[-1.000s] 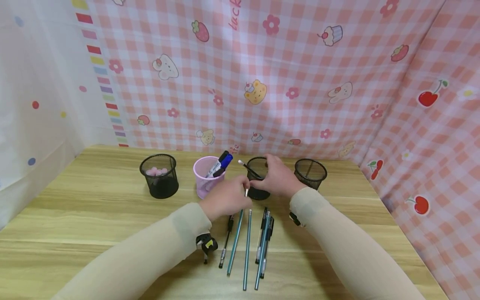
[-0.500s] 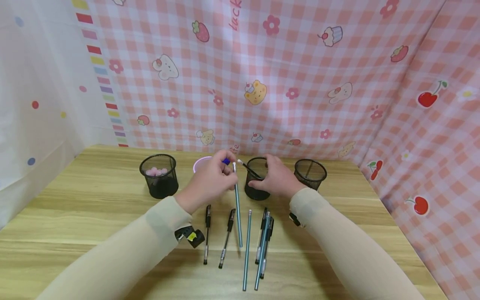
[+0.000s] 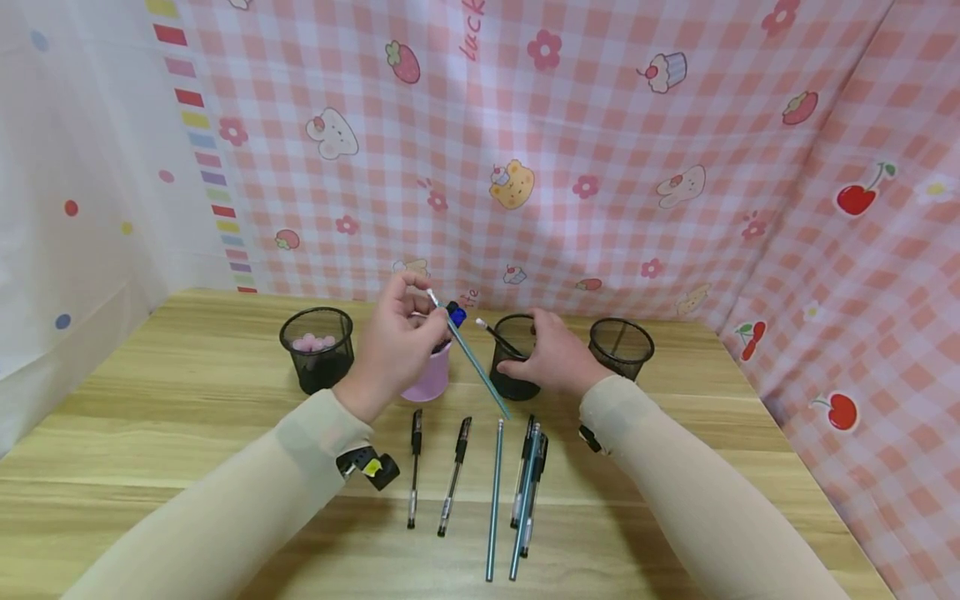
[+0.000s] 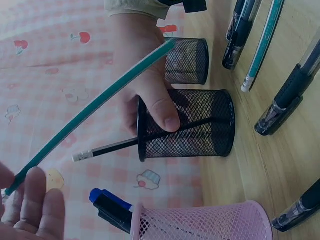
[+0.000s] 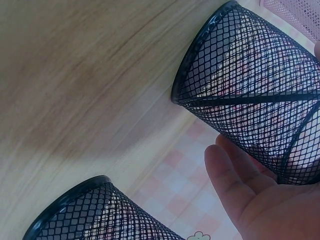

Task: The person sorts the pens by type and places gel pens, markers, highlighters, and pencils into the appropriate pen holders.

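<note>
My left hand (image 3: 393, 346) pinches a teal pencil (image 3: 478, 367) near its eraser end, above the pink mesh pen cup (image 3: 427, 383). The pencil slants down to the right, its lower end in front of a black mesh pen cup (image 3: 512, 385). My right hand (image 3: 557, 354) grips that black cup, thumb on the front and fingers behind the rim; in the right wrist view its fingers (image 5: 232, 175) lie along the mesh. A dark pencil with a white eraser (image 4: 105, 149) leans inside this cup. Black and blue markers (image 3: 455, 315) stand in the pink cup, partly behind my left hand.
A black mesh cup (image 3: 326, 371) with pink balls stands at the left, another black mesh cup (image 3: 621, 342) at the right. On the wooden table (image 3: 187, 467) lie black gel pens (image 3: 453, 479) and teal pencils (image 3: 495, 500). A checkered cloth (image 3: 465, 125) hangs behind.
My left hand has lifted the teal pencil off the table and moved up and left with it. The pencil's lower end has swung right. My right hand stays on the black cup.
</note>
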{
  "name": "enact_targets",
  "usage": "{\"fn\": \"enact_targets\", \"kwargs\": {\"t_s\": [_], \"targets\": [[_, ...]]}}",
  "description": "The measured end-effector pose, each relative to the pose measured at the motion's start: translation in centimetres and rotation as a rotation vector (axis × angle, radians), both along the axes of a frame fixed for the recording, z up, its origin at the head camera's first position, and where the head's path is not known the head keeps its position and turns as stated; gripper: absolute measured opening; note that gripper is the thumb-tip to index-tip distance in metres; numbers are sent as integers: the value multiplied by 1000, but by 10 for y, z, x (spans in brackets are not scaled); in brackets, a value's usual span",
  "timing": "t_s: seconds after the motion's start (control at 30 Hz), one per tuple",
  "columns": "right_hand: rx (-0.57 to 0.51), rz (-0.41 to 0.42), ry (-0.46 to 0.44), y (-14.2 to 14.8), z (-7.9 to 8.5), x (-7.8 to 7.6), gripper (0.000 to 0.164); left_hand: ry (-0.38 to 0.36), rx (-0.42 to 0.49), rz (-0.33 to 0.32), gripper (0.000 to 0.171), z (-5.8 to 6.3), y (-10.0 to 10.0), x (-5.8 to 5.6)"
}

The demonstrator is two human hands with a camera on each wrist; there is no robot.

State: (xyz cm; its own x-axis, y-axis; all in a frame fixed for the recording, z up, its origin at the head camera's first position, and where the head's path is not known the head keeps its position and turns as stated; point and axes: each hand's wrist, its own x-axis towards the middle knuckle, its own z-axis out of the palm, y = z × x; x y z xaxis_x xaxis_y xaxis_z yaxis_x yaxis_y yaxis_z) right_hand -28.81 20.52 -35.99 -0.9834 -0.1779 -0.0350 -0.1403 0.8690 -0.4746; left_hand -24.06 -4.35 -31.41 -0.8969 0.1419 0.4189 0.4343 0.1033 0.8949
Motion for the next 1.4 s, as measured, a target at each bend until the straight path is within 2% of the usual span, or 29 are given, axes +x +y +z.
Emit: {"fn": "enact_targets", "kwargs": {"t_s": [0.3,0.43,0.6,1.03,1.4], "targets": [[-13,2,5,0,1,1,108,191,111,154,24,-1,-2,-3],[-20,2,5,0,1,1,110,247,174,191,23,-2,-1,-5],[-17,4,9,0,0,0,110,293,188,210,25,-5,-1,-8],[-16,6,8,0,1,0,110,334,164,203,22,-11,3,-9],[-19,6,1,0,0,1,110,294,111,230,21,-18,6,-10]]}}
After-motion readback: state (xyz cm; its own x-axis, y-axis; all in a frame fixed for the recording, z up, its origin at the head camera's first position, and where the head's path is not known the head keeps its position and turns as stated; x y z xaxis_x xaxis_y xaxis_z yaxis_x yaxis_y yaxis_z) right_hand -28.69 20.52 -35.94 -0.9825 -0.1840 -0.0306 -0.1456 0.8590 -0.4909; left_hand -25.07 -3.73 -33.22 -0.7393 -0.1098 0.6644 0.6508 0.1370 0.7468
